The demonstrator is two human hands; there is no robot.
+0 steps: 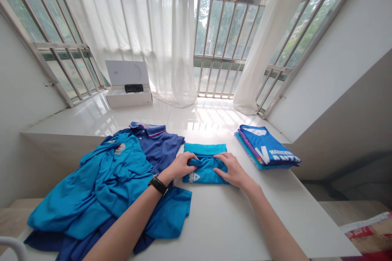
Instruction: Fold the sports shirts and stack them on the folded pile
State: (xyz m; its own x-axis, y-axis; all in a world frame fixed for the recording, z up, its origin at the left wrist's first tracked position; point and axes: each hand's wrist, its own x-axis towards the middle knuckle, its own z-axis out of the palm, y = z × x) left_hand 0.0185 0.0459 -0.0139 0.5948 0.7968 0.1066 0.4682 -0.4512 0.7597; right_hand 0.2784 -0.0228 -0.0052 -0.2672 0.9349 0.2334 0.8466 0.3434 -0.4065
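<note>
A teal shirt (pixel 208 176), folded into a small rectangle with a white triangular logo at its lower left, lies on the white table in front of me. My left hand (pixel 183 166), with a black band on its wrist, pinches the bunched fabric near the middle fold. On the other side, my right hand (pixel 231 168) grips the same fold between thumb and fingers. A loose, rumpled teal shirt (pixel 107 183) is spread to the left, partly over a navy polo shirt (pixel 159 147) with a striped collar.
At right sits a stack of folded shirts (pixel 266 147), a blue one with white lettering on top. A white box (pixel 128 98) with its lid raised holds a black item (pixel 134 88) on the window sill. Sheer curtains (pixel 171 40) hang before barred windows. The white table (pixel 232 228) ends at right.
</note>
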